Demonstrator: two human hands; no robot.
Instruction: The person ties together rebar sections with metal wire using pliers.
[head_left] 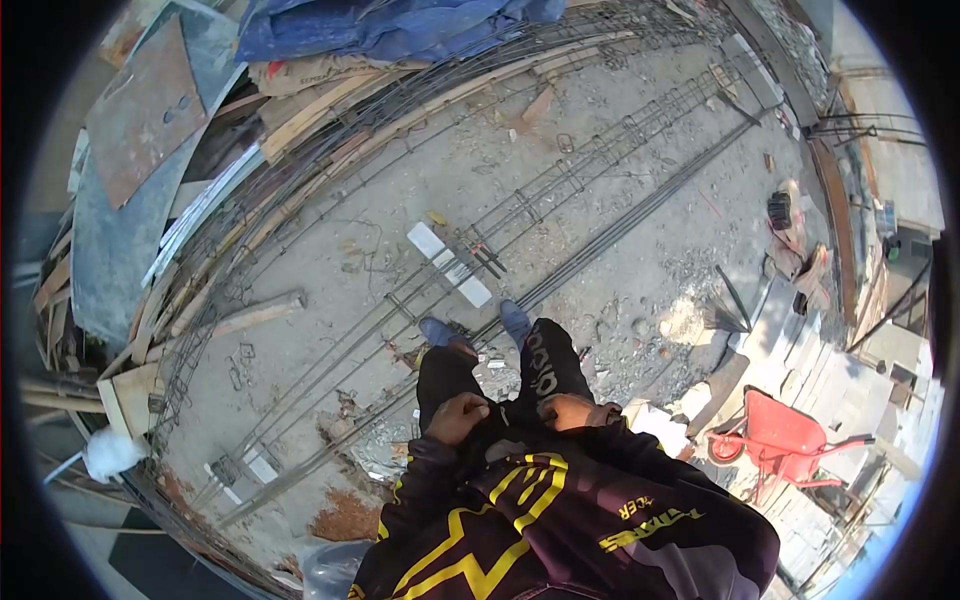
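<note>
At my waist, against the black trousers, my left hand is closed with curled fingers. Whether it pinches cloth or something small I cannot make out. My right hand rests at the trousers' top on the other side, its fingers bent inward and partly hidden. Just beyond my feet, a hand tool with dark and reddish handles lies on a long rebar cage. Pale blocks sit across the cage beside that tool.
Loose rebar runs diagonally past my feet. Planks, metal sheets and a blue tarp pile up at the upper left. A red wheelbarrow stands at right, near rubble and a pair of gloves.
</note>
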